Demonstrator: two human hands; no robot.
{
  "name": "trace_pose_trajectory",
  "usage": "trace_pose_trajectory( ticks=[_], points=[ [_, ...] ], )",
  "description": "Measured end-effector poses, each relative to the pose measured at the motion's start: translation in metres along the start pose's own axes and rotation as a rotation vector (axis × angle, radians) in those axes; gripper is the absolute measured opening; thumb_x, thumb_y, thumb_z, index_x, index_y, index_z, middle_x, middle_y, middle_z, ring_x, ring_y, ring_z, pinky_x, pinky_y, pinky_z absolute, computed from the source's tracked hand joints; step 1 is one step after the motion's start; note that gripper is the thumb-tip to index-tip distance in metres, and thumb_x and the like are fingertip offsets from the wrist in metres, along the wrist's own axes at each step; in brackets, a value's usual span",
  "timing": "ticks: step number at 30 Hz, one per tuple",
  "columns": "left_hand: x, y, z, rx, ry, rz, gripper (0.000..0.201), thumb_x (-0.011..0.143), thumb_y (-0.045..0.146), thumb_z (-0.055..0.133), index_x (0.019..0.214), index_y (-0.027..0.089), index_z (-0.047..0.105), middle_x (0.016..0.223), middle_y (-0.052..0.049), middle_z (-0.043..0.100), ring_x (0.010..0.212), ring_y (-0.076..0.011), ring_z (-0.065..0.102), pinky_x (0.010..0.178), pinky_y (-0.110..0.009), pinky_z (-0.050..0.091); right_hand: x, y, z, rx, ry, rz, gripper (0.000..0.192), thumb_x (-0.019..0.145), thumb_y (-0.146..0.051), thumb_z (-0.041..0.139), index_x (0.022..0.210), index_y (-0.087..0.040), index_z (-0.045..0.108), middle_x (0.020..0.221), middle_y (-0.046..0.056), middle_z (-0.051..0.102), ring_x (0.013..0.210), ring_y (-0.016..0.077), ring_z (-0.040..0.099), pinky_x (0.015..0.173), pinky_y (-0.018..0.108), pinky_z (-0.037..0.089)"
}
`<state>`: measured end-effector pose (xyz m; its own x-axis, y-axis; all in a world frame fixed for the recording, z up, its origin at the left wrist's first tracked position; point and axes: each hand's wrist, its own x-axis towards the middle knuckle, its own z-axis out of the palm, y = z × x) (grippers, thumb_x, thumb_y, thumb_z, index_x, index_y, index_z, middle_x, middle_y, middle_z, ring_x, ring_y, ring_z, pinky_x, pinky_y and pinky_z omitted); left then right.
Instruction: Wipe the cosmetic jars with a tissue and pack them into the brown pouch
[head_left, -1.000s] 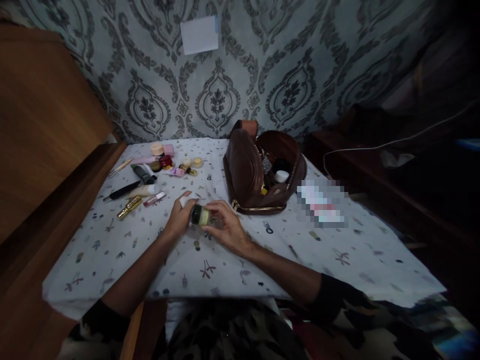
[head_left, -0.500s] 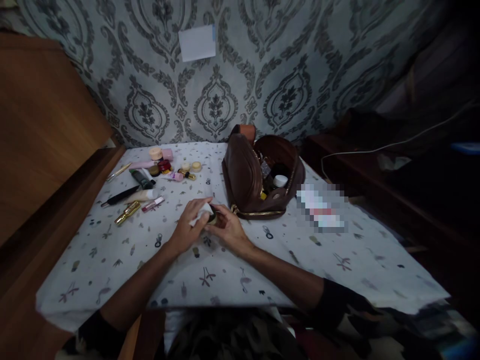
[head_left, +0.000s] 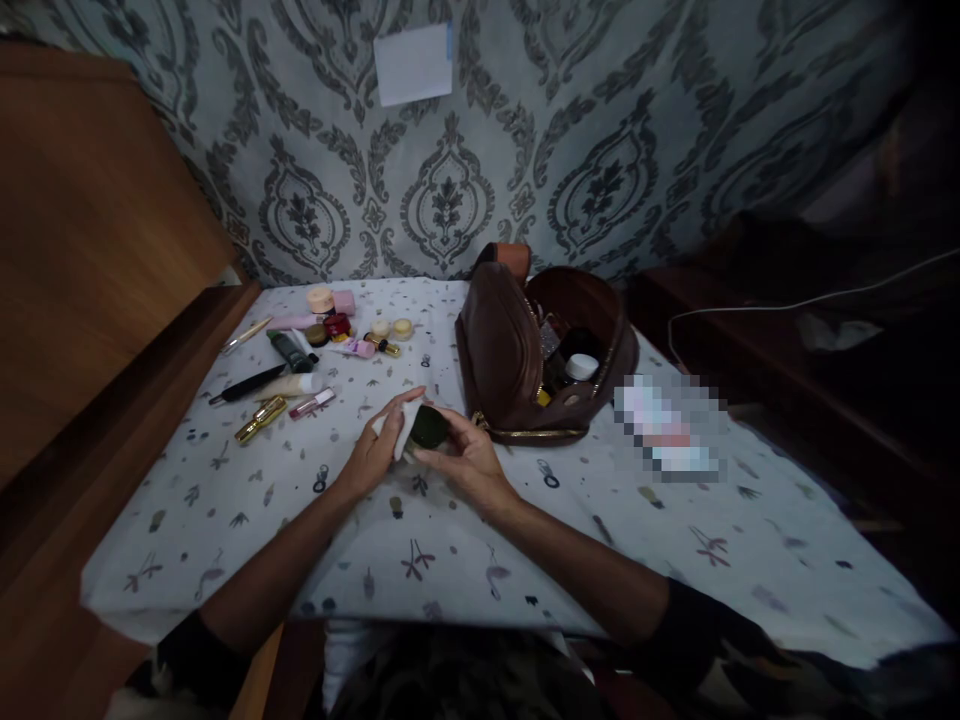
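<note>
At the upper left of the cloth-covered table (head_left: 225,500) lies a scatter of cosmetics (head_left: 315,345): tubes, small pots, a gold lipstick. Near the middle of the frame, the left hand (head_left: 379,450) presses a white wipe (head_left: 399,428) with curled fingers against a small dark-lidded jar (head_left: 429,430). The right hand (head_left: 469,462) grips that jar from the other side, fingers closed round it. Just right of them stands an open brown pouch (head_left: 517,350).
</note>
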<state>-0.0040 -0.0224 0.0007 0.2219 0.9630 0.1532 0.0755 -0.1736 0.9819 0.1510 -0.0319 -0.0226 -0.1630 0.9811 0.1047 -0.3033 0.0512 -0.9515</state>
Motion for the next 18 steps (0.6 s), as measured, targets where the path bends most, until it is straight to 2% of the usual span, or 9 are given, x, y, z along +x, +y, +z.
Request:
trace_pose_trajectory(
  ticks=[3, 6, 9, 13, 15, 18],
  points=[
    [0.001, -0.006, 0.001, -0.064, -0.02, -0.029, 0.056, 0.093, 0.06, 0.045, 0.131, 0.022, 0.06, 0.123, -0.009, 0.067, 0.115, -0.0251, 0.06, 0.106, -0.038, 0.041, 0.0, -0.001, -0.002, -0.112, 0.07, -0.107, 0.055, 0.06, -0.03, 0.088, 0.11, -0.025, 0.069, 0.115, 0.005, 0.069, 0.11, 0.0242, 0.06, 0.108, 0.042, 0.04],
    [0.001, -0.011, 0.003, -0.197, -0.046, -0.106, 0.057, 0.086, 0.061, 0.057, 0.128, 0.022, 0.062, 0.119, -0.009, 0.068, 0.111, -0.0253, 0.061, 0.102, -0.038, 0.045, -0.001, -0.002, -0.004, -0.278, 0.122, -0.221, 0.054, 0.063, -0.028, 0.087, 0.113, -0.027, 0.069, 0.119, 0.006, 0.066, 0.115, 0.0255, 0.057, 0.108, 0.043, 0.039],
    [0.0, -0.013, 0.003, -0.35, -0.058, -0.243, 0.063, 0.075, 0.063, 0.069, 0.122, 0.022, 0.065, 0.11, -0.008, 0.071, 0.099, -0.0246, 0.065, 0.088, -0.036, 0.052, -0.002, -0.002, -0.006, -0.408, 0.126, -0.312, 0.052, 0.065, -0.028, 0.086, 0.114, -0.03, 0.069, 0.126, 0.007, 0.062, 0.122, 0.0269, 0.053, 0.111, 0.045, 0.035],
    [-0.001, -0.013, 0.003, -0.435, 0.034, -0.371, 0.063, 0.059, 0.061, 0.081, 0.107, 0.022, 0.071, 0.093, -0.006, 0.073, 0.08, -0.0213, 0.066, 0.063, -0.028, 0.052, -0.006, -0.002, -0.007, -0.493, 0.067, -0.327, 0.053, 0.067, -0.032, 0.086, 0.118, -0.031, 0.068, 0.133, 0.008, 0.056, 0.128, 0.028, 0.049, 0.111, 0.047, 0.036],
    [-0.002, -0.014, 0.004, -0.387, 0.076, -0.416, 0.057, 0.064, 0.061, 0.078, 0.104, 0.021, 0.071, 0.087, -0.005, 0.072, 0.072, -0.0194, 0.064, 0.054, -0.025, 0.048, -0.007, -0.002, -0.006, -0.509, 0.039, -0.35, 0.057, 0.069, -0.033, 0.085, 0.122, -0.032, 0.065, 0.128, 0.008, 0.056, 0.125, 0.0271, 0.05, 0.109, 0.044, 0.039],
    [-0.004, -0.017, 0.006, -0.273, 0.122, -0.462, 0.05, 0.077, 0.063, 0.065, 0.102, 0.02, 0.072, 0.081, -0.005, 0.071, 0.067, -0.0191, 0.063, 0.051, -0.026, 0.047, -0.007, -0.004, -0.005, -0.517, -0.008, -0.42, 0.057, 0.073, -0.033, 0.082, 0.126, -0.031, 0.062, 0.116, 0.007, 0.059, 0.112, 0.0252, 0.055, 0.1, 0.041, 0.045]
  ],
)
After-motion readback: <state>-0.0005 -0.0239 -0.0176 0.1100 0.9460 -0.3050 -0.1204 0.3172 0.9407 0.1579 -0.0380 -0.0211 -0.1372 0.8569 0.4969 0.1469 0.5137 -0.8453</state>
